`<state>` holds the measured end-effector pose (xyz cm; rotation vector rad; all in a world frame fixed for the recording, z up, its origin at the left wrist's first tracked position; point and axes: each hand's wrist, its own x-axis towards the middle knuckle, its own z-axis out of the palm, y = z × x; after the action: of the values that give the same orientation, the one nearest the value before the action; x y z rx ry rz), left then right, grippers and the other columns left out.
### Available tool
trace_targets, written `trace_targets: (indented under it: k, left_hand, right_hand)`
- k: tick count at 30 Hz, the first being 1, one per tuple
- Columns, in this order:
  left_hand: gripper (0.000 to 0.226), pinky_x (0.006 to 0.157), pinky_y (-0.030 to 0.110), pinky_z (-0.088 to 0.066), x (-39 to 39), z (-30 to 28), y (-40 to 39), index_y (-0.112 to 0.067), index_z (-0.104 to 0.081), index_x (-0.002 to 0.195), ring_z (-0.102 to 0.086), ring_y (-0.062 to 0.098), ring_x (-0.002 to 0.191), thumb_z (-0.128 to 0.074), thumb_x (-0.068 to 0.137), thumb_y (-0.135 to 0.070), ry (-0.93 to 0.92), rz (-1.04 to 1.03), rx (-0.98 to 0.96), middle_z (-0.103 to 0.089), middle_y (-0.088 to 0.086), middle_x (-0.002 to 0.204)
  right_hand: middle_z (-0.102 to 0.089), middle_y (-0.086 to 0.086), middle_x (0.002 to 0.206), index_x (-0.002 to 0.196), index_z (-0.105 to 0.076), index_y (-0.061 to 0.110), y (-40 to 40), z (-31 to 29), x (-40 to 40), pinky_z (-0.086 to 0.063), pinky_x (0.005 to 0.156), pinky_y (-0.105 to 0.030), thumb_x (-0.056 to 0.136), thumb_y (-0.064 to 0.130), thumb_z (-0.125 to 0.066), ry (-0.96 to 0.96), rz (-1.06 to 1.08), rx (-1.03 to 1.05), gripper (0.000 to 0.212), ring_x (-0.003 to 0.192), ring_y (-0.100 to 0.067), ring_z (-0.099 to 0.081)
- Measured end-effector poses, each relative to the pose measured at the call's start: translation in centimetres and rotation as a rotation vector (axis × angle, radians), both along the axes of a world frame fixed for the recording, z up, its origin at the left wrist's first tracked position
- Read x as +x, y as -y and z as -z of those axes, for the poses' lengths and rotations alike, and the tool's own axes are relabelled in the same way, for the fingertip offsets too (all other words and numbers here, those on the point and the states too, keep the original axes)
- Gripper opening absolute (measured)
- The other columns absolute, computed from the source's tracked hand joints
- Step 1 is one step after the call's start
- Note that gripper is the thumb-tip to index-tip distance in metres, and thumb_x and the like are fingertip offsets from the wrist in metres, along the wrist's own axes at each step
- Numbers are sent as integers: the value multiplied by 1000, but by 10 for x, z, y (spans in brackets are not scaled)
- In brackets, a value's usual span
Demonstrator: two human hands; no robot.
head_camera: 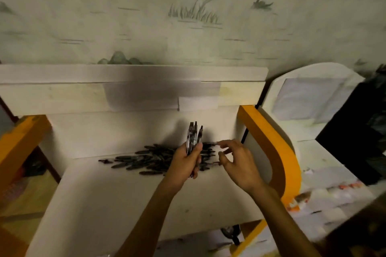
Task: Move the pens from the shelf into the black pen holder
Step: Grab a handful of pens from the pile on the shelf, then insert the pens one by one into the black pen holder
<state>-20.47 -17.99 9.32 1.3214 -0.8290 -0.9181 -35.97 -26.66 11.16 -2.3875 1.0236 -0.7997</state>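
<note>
At the centre of the head view, I am seeing the left hand (188,160) gripping a bundle of pens (194,137) upright, fingers curled round the barrels, tips pointing toward the top of the frame. Just right of it, the right hand (236,162) is hovering over the shelf (117,194) with fingers loosely spread and partly bent. One dark pen end is lying at its fingertips (221,153), but I cannot tell whether they are pinching it or only reaching for it. Behind both hands, a loose pile of pens (146,159) is lying flat on the white shelf, spreading toward the left of centre. Orange side panels (271,142) are flanking the shelf at the left and right. Patterned wallpaper (188,16) is filling the upper half of the frame.
</note>
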Motion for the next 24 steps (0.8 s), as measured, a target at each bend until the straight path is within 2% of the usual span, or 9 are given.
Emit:
trace_targets:
  k: [4, 9, 12, 15, 17, 21, 24]
  left_hand:
    - [24, 42, 28, -41, -34, -25, 9, -13, -55, 96, -46, 15, 44, -55, 100, -37, -29, 66, -21, -55, 0, 60]
    - [22, 43, 28, -36, -87, -46, 25, -14, -53, 91, -41, 14, 44, -56, 100, -33, -85, 149, -27, -50, 0, 59]
    - [18, 42, 28, -36, -124, -58, 36, -11, -53, 90, -43, 17, 44, -55, 101, -26, -133, 208, -42, -51, 4, 61]
    - [19, 41, 26, -35, -170, -65, 43, -9, -51, 94, -44, 17, 46, -54, 101, -27, -84, 257, -77, -52, 4, 64]
    - [19, 38, 23, -32, -192, -66, 46, -10, -50, 96, -42, 16, 44, -55, 101, -28, -100, 261, -83, -51, 2, 64]
    - [20, 36, 18, -24, -273, -66, 56, -9, -49, 97, -40, 14, 37, -59, 100, -27, -137, 256, -77, -53, 1, 62]
    - [18, 34, 18, -26, -330, -61, 63, -12, -54, 101, -41, 14, 36, -62, 97, -27, -124, 260, -83, -58, 4, 67]
  right_hand:
    - [-61, 8, 117, 120, -64, 23, 3, -27, -42, -36, 72, -4, 94, 21, -60, -18, 82, -78, 26, 91, 1, -54]
    - [-62, 12, 109, 114, -66, 28, 10, -46, -106, -46, 77, -19, 93, 24, -59, -29, 128, -127, 22, 93, -6, -58]
    - [-60, 14, 108, 115, -65, 28, 16, -48, -149, -47, 76, -18, 94, 29, -57, -48, 185, -140, 22, 92, -6, -59]
    - [-60, 14, 109, 113, -66, 31, 21, -49, -201, -41, 70, -10, 94, 36, -56, -48, 226, -143, 22, 90, -3, -59]
    - [-60, 14, 109, 111, -67, 30, 22, -49, -222, -38, 68, -9, 93, 32, -59, -35, 229, -140, 20, 88, -3, -60]
    - [-59, 12, 110, 111, -68, 29, 24, -48, -299, -45, 71, -14, 92, 27, -61, -19, 245, -105, 20, 90, -3, -61]
    - [-59, 12, 111, 109, -68, 29, 30, -46, -355, -53, 76, -24, 92, 26, -61, -5, 250, -93, 19, 89, -4, -62]
